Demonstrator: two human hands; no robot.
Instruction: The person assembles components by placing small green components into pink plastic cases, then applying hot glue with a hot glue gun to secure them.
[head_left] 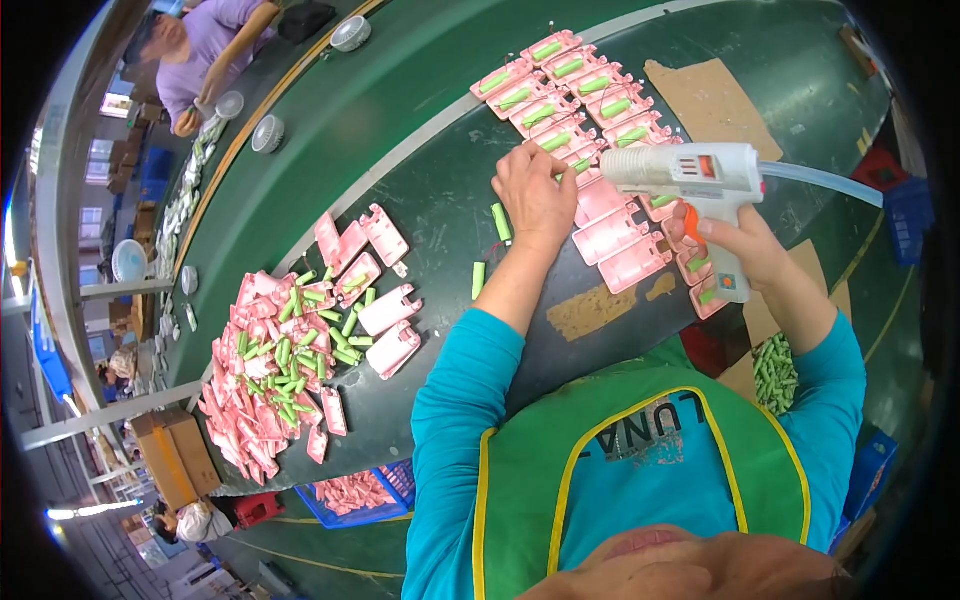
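My right hand (745, 235) grips a white hot glue gun (690, 170) by its handle, a finger at the orange trigger. A translucent glue stick (825, 182) sticks out of its back end. The nozzle points left, close to the fingers of my left hand (537, 195). That hand is closed, its fingertips on a green battery (577, 168) in a pink plastic shell; the fingers partly hide it. Rows of pink shells (615, 107) with green batteries and thin wires lie beyond. Nearer me are pink shells (612, 235) without visible batteries. Loose green batteries (478, 280) lie beside my left forearm.
A heap of pink shells and green batteries (285, 355) covers the left of the dark green table (450, 370). Cardboard (715, 105) lies at the far right. A blue crate (350, 505) of pink parts stands below. Across the conveyor belt (330, 190) another person (215, 55) works.
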